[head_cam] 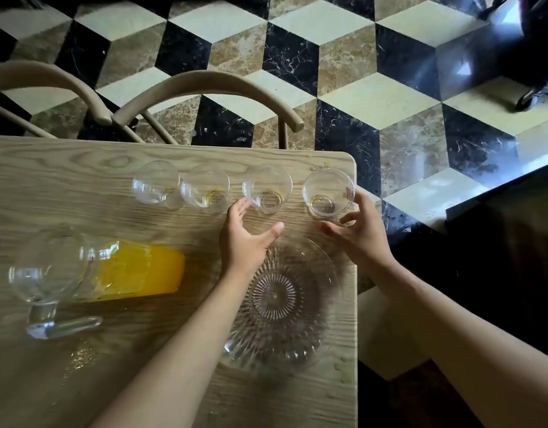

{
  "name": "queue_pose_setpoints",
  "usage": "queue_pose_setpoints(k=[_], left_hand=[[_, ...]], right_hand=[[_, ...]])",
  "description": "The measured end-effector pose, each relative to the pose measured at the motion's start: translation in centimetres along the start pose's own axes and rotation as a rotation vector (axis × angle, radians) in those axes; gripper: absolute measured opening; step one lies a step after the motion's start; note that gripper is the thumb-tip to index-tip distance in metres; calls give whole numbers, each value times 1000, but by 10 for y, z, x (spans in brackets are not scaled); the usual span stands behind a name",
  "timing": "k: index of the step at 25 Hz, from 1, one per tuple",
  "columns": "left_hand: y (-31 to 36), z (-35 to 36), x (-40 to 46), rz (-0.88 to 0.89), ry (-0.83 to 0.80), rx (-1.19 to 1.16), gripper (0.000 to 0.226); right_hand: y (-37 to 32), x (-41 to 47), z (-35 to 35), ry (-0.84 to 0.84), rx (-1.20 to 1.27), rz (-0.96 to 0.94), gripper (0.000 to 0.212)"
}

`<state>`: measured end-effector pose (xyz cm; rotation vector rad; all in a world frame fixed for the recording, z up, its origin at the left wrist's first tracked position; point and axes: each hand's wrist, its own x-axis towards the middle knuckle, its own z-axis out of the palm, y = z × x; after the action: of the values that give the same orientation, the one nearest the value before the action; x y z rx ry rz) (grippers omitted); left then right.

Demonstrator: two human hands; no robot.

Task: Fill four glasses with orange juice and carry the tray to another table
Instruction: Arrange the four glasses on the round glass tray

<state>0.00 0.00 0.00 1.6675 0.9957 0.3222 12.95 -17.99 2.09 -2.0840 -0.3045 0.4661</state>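
Note:
Several clear glasses stand in a row along the far side of the wooden table (65, 180): one at the left (156, 183), a second (206, 188), a third (267, 188), and the rightmost (328, 193) near the table corner. All look empty apart from faint yellow traces. My left hand (244, 236) is open, its fingertips just beside the third glass. With fingers spread, my right hand (359, 230) curls around the rightmost glass without closing on it. A round cut-glass tray (297, 319) lies under my forearms. A glass jug of orange juice (127, 270) stands at the left.
Two beige curved chair backs (204, 84) stand behind the table's far edge. The table's right edge (356, 273) is close to my right hand, with patterned tile floor (390, 97) beyond. Small wet spots (78, 356) mark the table near the jug.

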Motion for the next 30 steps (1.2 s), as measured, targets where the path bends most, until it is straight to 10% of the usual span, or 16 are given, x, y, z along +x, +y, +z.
queue_pose_setpoints(k=[30], left_hand=[[-9,-66,-74,236,65,-25,79]], right_hand=[[0,-97,12,-92,-85,-139,78]])
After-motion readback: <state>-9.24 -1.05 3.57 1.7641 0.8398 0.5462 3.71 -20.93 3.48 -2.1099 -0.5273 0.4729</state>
